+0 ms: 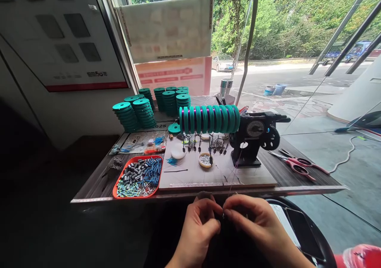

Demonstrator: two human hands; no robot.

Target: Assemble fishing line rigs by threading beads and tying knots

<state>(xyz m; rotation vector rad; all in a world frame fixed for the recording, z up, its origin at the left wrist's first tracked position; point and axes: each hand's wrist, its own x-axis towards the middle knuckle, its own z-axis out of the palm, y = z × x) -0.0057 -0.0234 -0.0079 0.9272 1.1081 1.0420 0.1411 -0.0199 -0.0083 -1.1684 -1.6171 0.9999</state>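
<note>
In front of the table's edge, my left hand [200, 225] is closed, its fingertips pinched close to those of my right hand [253, 217]. My right hand also pinches. A tiny dark piece shows where the fingertips meet; its kind is too small to make out. A thin fishing line [235, 167] runs down from the winder toward my right fingertips. The black hand-cranked winder [253, 141] carries a row of teal foam line spools [210, 119] with purple line on them. Several small dark weights [195, 149] hang below the spools.
An orange-rimmed tray [114, 189] holds metal sinkers and blue and green tubes. A round dish [205, 154] of small beads rests on the board [190, 180]. Pink-handled scissors [297, 169] lie right. Stacked teal spools [144, 113] stand behind; a phone [303, 232] is beside my right arm.
</note>
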